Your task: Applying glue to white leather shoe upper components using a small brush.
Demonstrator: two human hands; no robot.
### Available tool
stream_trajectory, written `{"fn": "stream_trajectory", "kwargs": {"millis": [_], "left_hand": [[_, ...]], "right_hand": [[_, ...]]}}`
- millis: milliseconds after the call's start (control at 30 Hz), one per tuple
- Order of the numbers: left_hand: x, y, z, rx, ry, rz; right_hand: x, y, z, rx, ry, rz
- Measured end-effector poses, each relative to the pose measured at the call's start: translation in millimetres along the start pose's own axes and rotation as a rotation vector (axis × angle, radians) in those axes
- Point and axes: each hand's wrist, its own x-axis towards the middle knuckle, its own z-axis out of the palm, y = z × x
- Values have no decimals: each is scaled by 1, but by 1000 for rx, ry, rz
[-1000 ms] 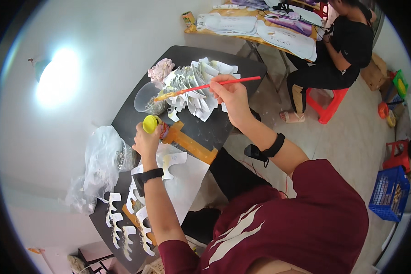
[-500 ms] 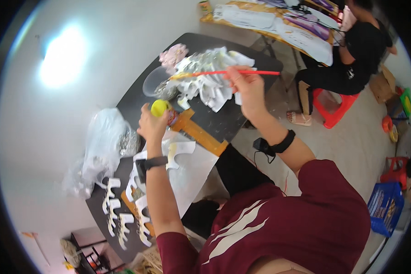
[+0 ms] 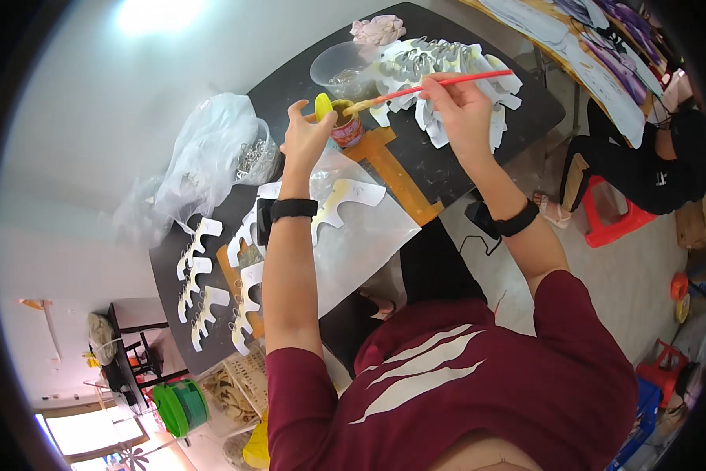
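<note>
My left hand (image 3: 304, 140) pinches a yellow lid (image 3: 323, 107), tilted on edge beside the mouth of a red-labelled can (image 3: 347, 132). The can stands open on the dark table, with something brownish inside. My right hand (image 3: 464, 118) is closed around the red handle of a brush (image 3: 404, 93). Its tan, coated bristles are at the can's rim. Under and beyond my right hand lies a heap of white cut pieces (image 3: 435, 67) with metal rings and yellowish smears. A clear plastic bowl (image 3: 336, 67) holding metal rings stands behind the can.
A white plastic bag (image 3: 208, 149) and a tub of metal rings (image 3: 256, 159) are at the left. Several curved white pieces (image 3: 200, 271) lie on the black table (image 3: 212, 349). A translucent sheet (image 3: 361, 255) hangs over the near edge. Another person (image 3: 628, 169) sits at the right.
The brush tip has come from beside the clear bowl to the can's mouth. The yellow lid, seen face-on before, now appears edge-on beside the open can. My view has shifted.
</note>
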Motion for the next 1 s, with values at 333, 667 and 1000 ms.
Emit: {"fn": "stream_trajectory", "kwargs": {"millis": [333, 667, 1000], "left_hand": [[-3, 2, 0, 8, -4, 3], [-12, 11, 1, 179, -37, 34], [-73, 5, -70, -70, 196, 314]], "right_hand": [[4, 54, 32, -131, -48, 1], [-1, 65, 28, -61, -78, 173], [-20, 30, -3, -189, -328, 394]]}}
